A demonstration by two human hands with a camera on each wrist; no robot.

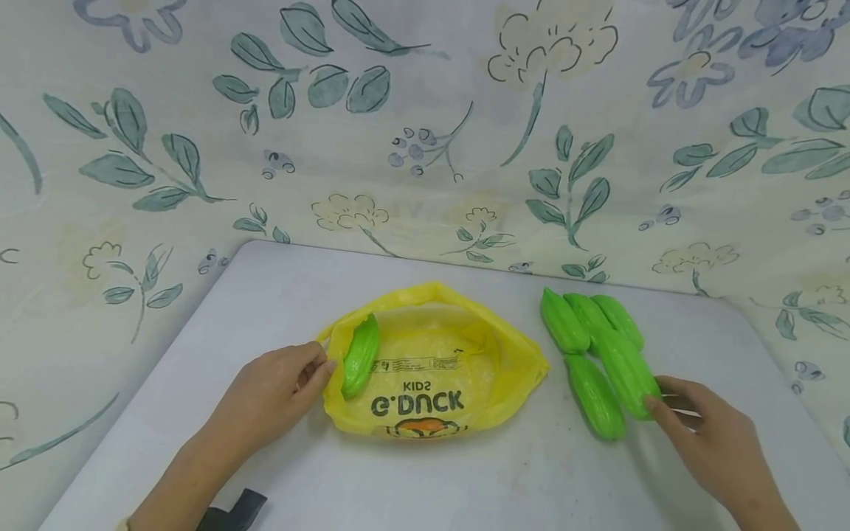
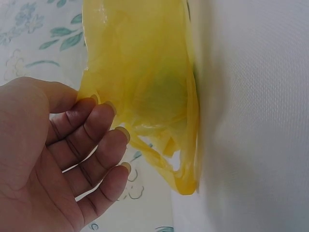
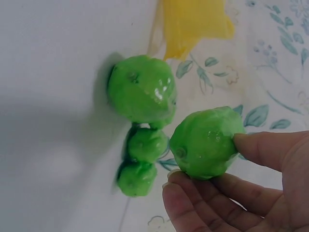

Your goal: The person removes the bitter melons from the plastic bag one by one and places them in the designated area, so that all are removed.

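Note:
My left hand (image 1: 279,394) pinches the left rim of a yellow plastic bag (image 1: 478,398) between thumb and fingers. The bag lies with its mouth spread, G.DUCK KIDS print upside down in the head view. Inside its left side is a green cucumber (image 1: 361,358), a dim green shape through the plastic in the left wrist view. My right hand (image 1: 717,435) grips the near end of another cucumber (image 1: 624,372), thumb on one side and fingers on the other. In the right wrist view this held cucumber (image 3: 207,142) hangs raised, apart from the table.
Several more cucumbers lie beside the held one, one nearest me (image 1: 595,398) and others behind, such as the far left one (image 1: 563,321). All rest on a white table (image 1: 465,487). A black object (image 1: 235,510) sits at the front left. Floral cloth (image 1: 425,147) rises behind the table.

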